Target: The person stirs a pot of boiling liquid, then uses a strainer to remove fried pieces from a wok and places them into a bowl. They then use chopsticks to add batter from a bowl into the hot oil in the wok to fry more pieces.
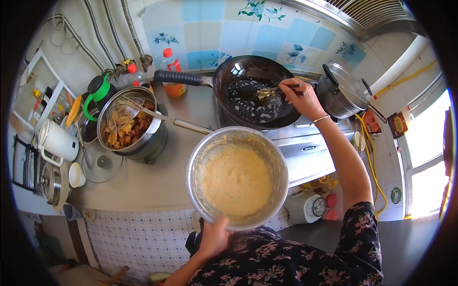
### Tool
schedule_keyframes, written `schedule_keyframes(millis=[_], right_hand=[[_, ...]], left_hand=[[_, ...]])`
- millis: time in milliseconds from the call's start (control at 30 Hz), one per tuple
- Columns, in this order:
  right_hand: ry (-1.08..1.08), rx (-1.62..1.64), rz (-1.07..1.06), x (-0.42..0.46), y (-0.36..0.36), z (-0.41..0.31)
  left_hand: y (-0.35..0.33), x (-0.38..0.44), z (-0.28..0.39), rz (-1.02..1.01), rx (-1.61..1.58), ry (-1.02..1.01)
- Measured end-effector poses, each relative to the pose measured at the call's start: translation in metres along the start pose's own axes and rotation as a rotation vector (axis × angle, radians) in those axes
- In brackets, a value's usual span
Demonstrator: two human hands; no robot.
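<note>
My left hand (214, 236) grips the near rim of a stainless steel bowl (281, 171), which is tilted towards me. Thick pale yellow batter (236, 178) covers its bottom and smears the walls. Over the black wok (229, 71), my right hand (302, 97) is closed around chopsticks (281, 88). A lump of battered food (265, 94) is at their tips, at or just above the oil; contact cannot be told. Bubbles and small white flecks float on the dark oil (247, 105).
Left of the wok, a steel pot (102, 132) holds browned fried pieces (132, 134), with a wire skimmer (123, 111) across it. The wok's handle (179, 77) points left, near an orange-labelled bottle (174, 89). A lidded pot (340, 96) stands to the right. A glass lid (111, 166) lies on the counter.
</note>
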State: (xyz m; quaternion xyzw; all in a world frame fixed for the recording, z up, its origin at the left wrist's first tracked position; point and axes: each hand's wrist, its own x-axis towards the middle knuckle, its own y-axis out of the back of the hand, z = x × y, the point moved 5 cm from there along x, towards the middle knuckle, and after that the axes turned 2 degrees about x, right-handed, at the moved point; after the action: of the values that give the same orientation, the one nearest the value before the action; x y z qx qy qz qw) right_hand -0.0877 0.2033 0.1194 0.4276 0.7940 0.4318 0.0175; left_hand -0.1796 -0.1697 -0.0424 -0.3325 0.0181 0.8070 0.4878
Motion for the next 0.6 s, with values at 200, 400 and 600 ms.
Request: schedule_keyframes(millis=[200, 400, 600], right_hand=[[0.236, -0.254, -0.13, -0.005, -0.013, -0.023], [0.316, -0.359, -0.158, -0.01, -0.012, -0.031], [0.347, -0.399, -0.115, -0.012, -0.006, -0.039]], left_hand=[[0.001, -0.003, -0.006, 0.04, -0.051, 0.014], [0.007, 0.001, -0.014, -0.028, -0.011, 0.056], [0.004, -0.002, -0.008, 0.006, -0.136, 0.061]])
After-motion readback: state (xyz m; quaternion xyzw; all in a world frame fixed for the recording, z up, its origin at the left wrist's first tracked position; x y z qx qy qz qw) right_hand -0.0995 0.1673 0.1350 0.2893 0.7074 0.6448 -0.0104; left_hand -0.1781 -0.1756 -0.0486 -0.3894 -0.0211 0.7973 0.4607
